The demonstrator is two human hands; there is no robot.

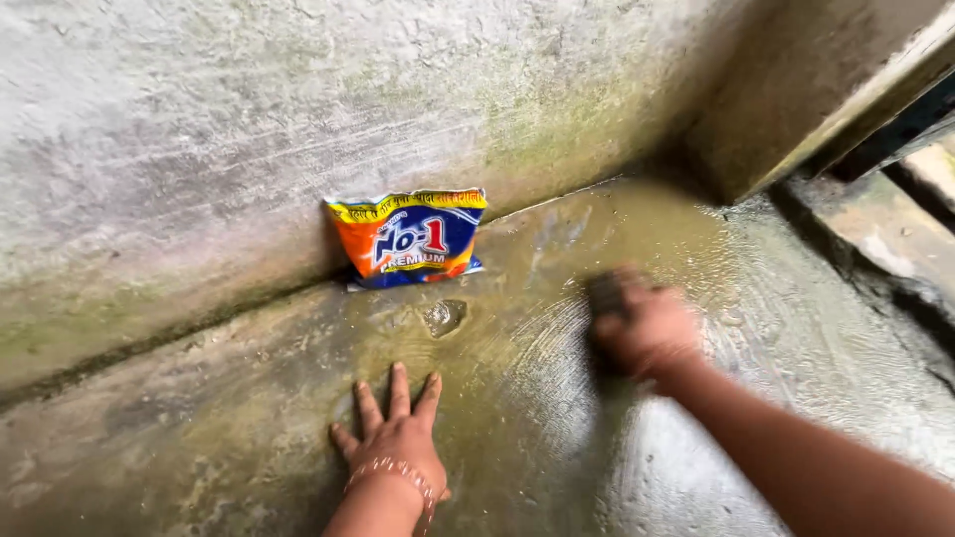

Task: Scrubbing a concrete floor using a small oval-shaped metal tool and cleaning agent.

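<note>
Right of centre in the frame, our right hand (647, 333) is clenched around a dark scrubbing brush (607, 295), pressed down on the wet concrete floor (557, 418); the hand and brush are blurred, so we cannot make out the brush's shape beyond its dark top edge poking out above the knuckles. Down at the bottom centre, our left hand (396, 438) lies flat on the floor, fingers spread and holding nothing, with a beaded bracelet (398, 472) around the wrist. Between the two hands the floor shines with a thin film of murky water. Just above the left hand, near the middle of the frame, sits a small grey lump (444, 316) on the wet surface. Beyond that, upper centre-left, an orange, blue and yellow packet (408, 239) leans upright against the rough grey wall (199, 129), its base at the seam with the floor.
</note>
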